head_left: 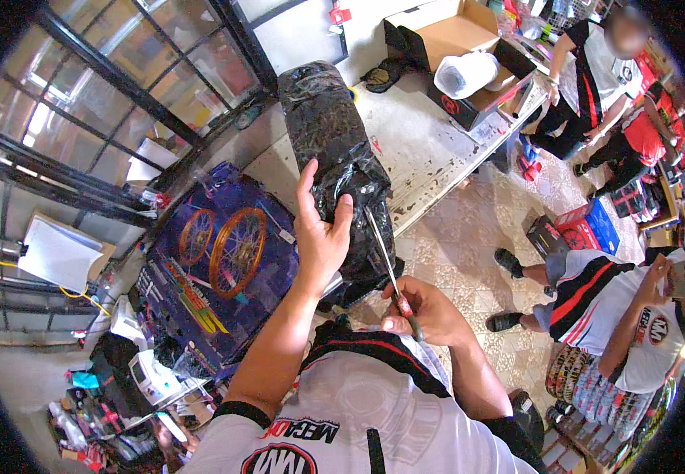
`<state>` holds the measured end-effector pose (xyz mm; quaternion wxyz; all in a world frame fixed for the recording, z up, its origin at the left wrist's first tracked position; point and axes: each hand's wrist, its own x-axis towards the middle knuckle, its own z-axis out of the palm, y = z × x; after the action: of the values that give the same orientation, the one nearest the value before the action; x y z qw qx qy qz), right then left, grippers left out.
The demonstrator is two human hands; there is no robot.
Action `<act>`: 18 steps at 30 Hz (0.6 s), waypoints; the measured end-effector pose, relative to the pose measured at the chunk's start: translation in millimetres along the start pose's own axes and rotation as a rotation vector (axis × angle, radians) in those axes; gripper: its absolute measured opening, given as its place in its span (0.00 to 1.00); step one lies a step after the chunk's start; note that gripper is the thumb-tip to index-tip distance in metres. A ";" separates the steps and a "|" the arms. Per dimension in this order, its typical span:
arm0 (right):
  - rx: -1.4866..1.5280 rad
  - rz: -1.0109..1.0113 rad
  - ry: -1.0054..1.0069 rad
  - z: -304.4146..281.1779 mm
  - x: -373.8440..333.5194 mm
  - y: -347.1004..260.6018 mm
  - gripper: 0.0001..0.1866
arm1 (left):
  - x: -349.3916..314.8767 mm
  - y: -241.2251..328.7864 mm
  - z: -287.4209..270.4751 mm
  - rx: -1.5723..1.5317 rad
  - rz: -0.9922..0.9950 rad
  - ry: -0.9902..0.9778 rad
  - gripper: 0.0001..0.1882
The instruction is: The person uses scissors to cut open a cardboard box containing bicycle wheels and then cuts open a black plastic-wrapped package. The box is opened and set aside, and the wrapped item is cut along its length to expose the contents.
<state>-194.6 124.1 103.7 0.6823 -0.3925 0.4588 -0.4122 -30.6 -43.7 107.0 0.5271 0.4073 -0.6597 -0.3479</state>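
Observation:
A long package wrapped in shiny black plastic (323, 107) lies on the worn white table, its near end reaching toward my body. My left hand (323, 241) grips its left side, the thumb on top and one finger stretched along the edge; the other fingers are hidden. In my right hand (429, 310) is a pair of scissors (386, 251) with red and dark handles. The blades look closed together and point away from me, their tip against the loose, crumpled plastic at the package's near part.
An open cardboard box (469, 110) with a white wrapped roll (466, 75) stands on the worn table (429, 178). A dark blue box (224, 261) picturing orange wheels is at left, below a barred window (121, 71). Several people stand at right, near a blue-and-red box (587, 229).

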 end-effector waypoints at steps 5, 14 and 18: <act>-0.140 -0.036 0.087 1.0 25.1 -10.5 0.30 | -5.2 0.6 -1.1 0.039 0.061 -0.014 0.40; -0.068 -0.101 0.142 5.0 64.8 -38.1 0.28 | -21.9 -0.7 -4.9 0.059 -0.043 -0.050 0.41; -0.501 0.003 0.152 2.5 43.7 -80.4 0.28 | -17.3 3.1 -15.2 0.098 -0.045 -0.050 0.42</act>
<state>-198.0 55.9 164.6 0.5279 -0.5164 0.5972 -0.3130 -14.3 -27.2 105.7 0.4816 0.4387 -0.6796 -0.3371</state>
